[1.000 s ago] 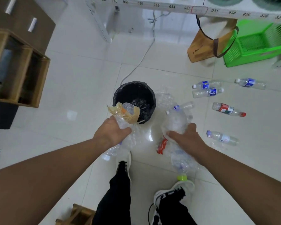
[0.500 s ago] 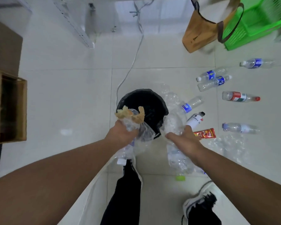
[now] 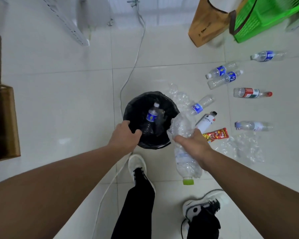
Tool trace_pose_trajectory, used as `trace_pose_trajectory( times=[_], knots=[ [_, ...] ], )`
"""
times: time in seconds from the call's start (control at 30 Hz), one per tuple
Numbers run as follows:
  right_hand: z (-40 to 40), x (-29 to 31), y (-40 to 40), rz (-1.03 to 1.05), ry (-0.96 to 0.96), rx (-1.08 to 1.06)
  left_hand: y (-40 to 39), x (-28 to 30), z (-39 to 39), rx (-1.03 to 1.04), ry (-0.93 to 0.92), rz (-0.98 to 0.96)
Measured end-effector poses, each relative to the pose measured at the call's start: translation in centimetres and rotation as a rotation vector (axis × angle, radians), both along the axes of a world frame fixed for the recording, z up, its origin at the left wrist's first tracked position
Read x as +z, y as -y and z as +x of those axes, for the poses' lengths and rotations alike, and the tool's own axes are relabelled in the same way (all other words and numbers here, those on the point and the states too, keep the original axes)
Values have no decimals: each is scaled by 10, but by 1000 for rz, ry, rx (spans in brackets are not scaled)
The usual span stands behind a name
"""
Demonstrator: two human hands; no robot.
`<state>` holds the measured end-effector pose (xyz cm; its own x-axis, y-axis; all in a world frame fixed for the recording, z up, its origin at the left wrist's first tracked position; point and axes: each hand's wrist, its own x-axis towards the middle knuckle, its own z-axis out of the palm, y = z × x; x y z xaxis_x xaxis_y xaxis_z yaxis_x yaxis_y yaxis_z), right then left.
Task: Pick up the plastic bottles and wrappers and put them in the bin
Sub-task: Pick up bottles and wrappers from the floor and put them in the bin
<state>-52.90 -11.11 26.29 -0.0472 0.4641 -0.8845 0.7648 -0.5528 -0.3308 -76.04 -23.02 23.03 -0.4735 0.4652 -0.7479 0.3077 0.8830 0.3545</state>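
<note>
Bin (image 3: 133, 107) rim under left hand (image 3: 123, 136), grip empty | right hand (image 3: 195, 144) grip clamps crushed bottle (image 3: 184, 152)

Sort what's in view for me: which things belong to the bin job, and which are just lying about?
Job: bin; crushed bottle in right hand; left hand; bottle in bin; red wrapper; floor bottles, e.g. red-capped bottle.

Lying about: green basket; brown bag; white cable.
</note>
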Motion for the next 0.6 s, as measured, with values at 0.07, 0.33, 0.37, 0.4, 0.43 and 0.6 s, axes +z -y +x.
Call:
trace_pose_trajectory(
  times=[0.07, 0.33, 0.37, 0.4, 0.43, 0.6],
  knots=[
    [-15, 2, -4, -1, -30, 0, 6, 3, -4, 28, -22, 14],
    [-37, 4, -8, 70, -47, -1, 28, 8, -9, 33, -70, -11],
    [-31, 4, -8, 83, -44, 13, 28, 9, -8, 18, -80, -9],
    [-23, 3, -8, 88, -45, 21, 28, 10, -7, -1, -91, -2],
    [-12, 3, -8, 90, -45, 26, 28, 11, -5, -19, -99, 6],
    [54, 0, -7, 113, 7, 50, 15, 18, 14, -81, -103, 10]
  ],
)
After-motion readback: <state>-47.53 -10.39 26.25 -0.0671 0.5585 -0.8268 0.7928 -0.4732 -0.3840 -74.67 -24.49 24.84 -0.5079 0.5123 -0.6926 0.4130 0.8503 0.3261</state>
